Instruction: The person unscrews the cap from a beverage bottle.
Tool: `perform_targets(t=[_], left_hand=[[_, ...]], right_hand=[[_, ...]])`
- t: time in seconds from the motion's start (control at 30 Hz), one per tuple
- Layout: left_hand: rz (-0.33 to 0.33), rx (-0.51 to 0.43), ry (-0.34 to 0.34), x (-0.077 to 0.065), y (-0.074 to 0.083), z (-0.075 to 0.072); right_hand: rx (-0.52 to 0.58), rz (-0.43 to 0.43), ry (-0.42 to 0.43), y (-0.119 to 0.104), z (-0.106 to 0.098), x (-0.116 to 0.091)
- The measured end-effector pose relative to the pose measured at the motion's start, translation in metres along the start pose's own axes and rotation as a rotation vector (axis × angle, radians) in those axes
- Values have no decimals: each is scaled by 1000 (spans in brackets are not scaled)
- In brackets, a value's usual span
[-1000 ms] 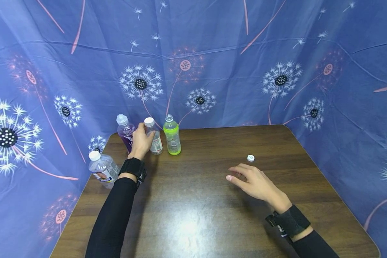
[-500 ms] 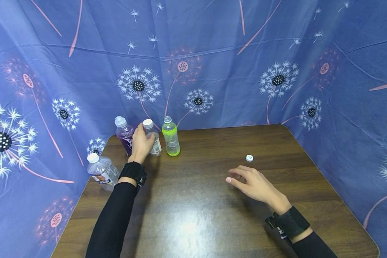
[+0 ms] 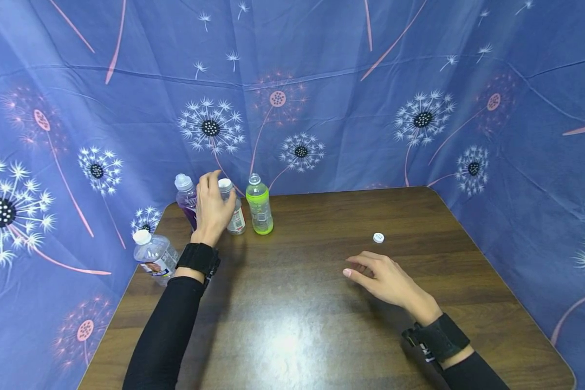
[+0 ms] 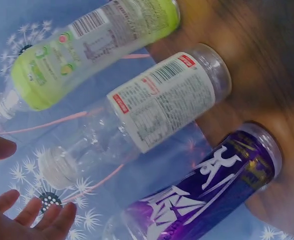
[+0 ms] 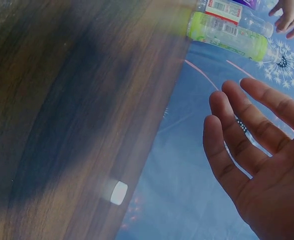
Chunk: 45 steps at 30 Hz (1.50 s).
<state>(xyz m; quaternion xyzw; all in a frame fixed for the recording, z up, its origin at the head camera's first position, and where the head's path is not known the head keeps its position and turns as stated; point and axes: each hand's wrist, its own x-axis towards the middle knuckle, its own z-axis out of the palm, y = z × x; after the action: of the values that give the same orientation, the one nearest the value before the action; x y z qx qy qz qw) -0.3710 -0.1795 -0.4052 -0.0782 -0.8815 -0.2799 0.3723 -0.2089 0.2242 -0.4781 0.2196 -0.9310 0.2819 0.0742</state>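
Purple-labelled bottle [image 3: 186, 201] and white-capped bottle [image 3: 236, 222]: in the head view we see both on the table [image 3: 322, 260], partly hidden by the left hand [image 3: 212, 211]. In the left wrist view that hand, cut off, is unclenched, its fingers apart from the white-capped bottle, whose contents we cannot tell. In the right wrist view we see the right hand [image 5: 276, 167], fingers loose, and a blurred cap [image 5: 119, 193]

Blue cloth [image 3: 351, 119], printed with white dandelions [image 3: 210, 128] and pink stems [image 3: 116, 49], hangs behind and beside the bench [image 3: 317, 254]; brown wood-grain top shows bright glare [image 3: 285, 344].
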Motion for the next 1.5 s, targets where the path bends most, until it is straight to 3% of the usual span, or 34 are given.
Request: perform_targets(t=[0.1, 0.23, 0.43, 0.6, 0.8, 0.97, 1.2, 1.5], left_hand=[[3, -30, 13, 2, 6, -1], [-41, -119, 12, 4, 16, -2], [-67, -171, -36, 5, 28, -1], [-48, -155, -99, 6, 35, 5], [-82, -57, -201, 9, 40, 15], [-78, -7, -248, 11, 43, 24], [-63, -1, -283, 11, 46, 33], [-66, -19, -274, 11, 51, 40]], right_hand=[[-1, -3, -1, 1, 0, -1], [-1, 0, -4, 1, -2, -3], [-13, 7, -19, 2, -4, -5], [-10, 1, -22, 6, -5, -8], [6, -5, -13, 9, -6, -11], [16, -5, -4, 9, -8, -14], [24, -8, 1, 11, -8, -17], [19, -8, 15, 13, -11, -17]])
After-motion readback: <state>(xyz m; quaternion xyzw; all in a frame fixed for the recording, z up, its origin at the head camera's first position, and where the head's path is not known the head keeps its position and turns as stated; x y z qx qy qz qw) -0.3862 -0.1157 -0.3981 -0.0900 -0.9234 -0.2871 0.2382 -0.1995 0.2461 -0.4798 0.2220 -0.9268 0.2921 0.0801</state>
